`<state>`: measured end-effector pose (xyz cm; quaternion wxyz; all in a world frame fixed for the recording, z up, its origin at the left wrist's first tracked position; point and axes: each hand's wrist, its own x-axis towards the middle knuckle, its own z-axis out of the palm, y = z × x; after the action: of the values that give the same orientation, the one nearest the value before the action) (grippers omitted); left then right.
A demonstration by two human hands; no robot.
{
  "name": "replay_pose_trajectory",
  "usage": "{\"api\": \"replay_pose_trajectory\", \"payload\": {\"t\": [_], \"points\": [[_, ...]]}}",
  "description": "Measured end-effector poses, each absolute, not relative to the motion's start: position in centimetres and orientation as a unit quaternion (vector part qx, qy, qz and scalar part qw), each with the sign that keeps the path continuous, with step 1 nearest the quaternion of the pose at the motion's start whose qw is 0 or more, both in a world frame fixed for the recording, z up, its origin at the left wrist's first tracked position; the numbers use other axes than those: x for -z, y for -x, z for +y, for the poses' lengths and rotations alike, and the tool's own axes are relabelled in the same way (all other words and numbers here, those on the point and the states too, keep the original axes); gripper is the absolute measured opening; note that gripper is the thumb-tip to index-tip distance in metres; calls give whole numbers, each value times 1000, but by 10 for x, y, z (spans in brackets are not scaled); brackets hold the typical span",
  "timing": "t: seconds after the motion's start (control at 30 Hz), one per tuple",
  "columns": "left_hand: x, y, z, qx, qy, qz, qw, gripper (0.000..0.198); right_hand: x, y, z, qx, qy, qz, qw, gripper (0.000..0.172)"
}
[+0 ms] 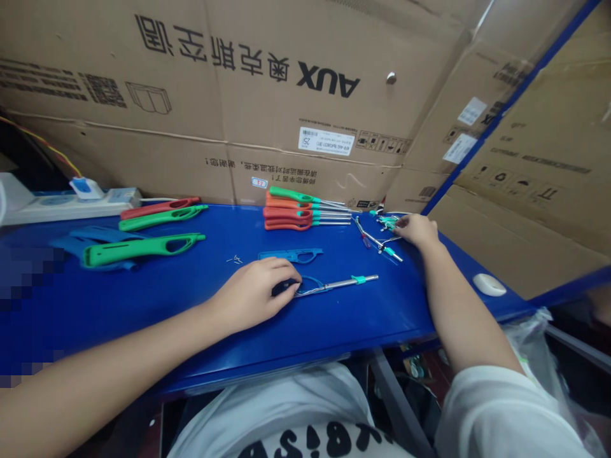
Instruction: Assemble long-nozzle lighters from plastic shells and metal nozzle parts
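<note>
My left hand is closed round the handle end of a half-open blue gas lighter. Its metal tube carries a teal collar and points right, with thin wires by the handle. At the back right, my right hand pinches among small teal plastic pieces; its fingertips partly cover what they grip. Just in front of it lies a loose metal lighter tube with wires and a teal piece. Beyond my left hand rests a blue lighter shell half.
A stack of red, orange and green lighters lies against the cardboard wall. Green shells and blue shells lie left, near a power strip. Small screws lie mid-table. A white oval object sits right.
</note>
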<state>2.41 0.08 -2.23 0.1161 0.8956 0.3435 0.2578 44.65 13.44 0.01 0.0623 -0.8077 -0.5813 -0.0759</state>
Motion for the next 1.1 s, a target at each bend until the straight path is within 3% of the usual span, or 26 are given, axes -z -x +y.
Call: {"api": "replay_pose_trajectory", "payload": {"t": [0.3,0.7,1.1], "points": [[22,-24,1,-252,-896,347,119,21,5,-444,134,47,820,-564,86,10],[23,-24,1,-247,-895,350,121,21,0,-441,129,70,819,-543,172,21],[23,-24,1,-241,-896,352,126,21,0,-432,130,51,813,-567,121,12]]}}
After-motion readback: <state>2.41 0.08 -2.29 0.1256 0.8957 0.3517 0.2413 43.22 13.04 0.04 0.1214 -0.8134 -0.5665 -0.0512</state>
